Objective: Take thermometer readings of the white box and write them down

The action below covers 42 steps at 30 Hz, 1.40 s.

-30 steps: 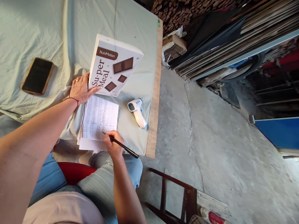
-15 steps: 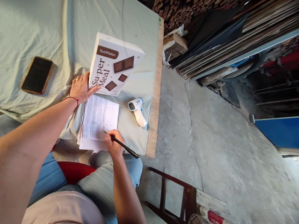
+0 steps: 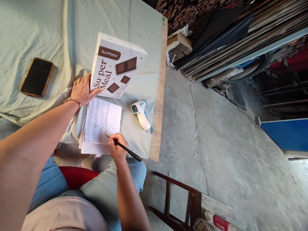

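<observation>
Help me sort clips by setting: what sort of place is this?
Probably a garage or storage shed, judging by the cracked concrete floor, stacked wood and what look like long boards.

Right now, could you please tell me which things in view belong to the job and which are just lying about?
In use:
- pen, in the right hand
- papers, under its tip
- box, held by the left hand

Apparently lying about:
- phone
- thermometer
</observation>
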Available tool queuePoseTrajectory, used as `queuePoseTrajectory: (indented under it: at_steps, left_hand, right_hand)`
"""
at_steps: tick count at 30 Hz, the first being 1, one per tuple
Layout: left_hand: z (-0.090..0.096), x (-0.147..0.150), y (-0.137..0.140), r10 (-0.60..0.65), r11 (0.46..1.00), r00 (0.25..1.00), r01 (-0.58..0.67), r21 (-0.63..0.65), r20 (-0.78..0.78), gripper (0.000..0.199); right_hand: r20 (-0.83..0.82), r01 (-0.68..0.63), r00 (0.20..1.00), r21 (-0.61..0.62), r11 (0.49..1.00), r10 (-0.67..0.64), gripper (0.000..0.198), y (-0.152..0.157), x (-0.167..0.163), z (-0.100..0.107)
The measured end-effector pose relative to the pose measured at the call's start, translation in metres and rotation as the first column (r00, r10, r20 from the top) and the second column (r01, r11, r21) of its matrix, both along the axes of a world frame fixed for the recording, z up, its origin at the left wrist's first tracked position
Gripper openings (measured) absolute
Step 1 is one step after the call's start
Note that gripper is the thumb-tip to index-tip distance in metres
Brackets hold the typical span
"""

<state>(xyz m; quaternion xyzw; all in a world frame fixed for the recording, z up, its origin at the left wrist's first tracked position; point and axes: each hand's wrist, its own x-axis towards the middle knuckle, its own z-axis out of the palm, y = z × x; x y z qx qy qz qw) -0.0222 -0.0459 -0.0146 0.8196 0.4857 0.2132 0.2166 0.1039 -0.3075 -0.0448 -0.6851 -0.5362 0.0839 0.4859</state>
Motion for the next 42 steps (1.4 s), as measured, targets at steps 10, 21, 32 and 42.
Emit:
queuePoseTrajectory:
  at_steps: [10, 21, 32, 42]
  left_hand:
    - [0.0, 0.0, 0.0, 0.0, 1.0, 1.0, 0.0, 0.004, -0.016, 0.082]
    - [0.001, 0.0, -0.001, -0.011, 1.0, 1.0, 0.011, 0.009, -0.007, 0.087]
    - [0.002, -0.001, -0.001, 0.0, 1.0, 0.999, 0.001, -0.021, 0.044, 0.085]
    - [0.003, -0.002, -0.002, 0.005, 1.0, 1.0, -0.004, -0.029, 0.026, 0.08]
  right_hand:
    - [0.054, -0.015, 0.998, 0.064, 0.998, 0.011, 0.011, 0.003, 0.0, 0.001]
    - [0.033, -0.012, 0.999, 0.066, 0.998, 0.01, 0.01, 0.002, 0.0, 0.001]
    - [0.03, 0.05, 0.998, -0.029, 0.998, -0.049, 0.011, 0.002, -0.001, 0.0]
    - [-0.036, 0.237, 0.972, 0.113, 0.965, -0.234, 0.017, -0.006, 0.001, 0.01]
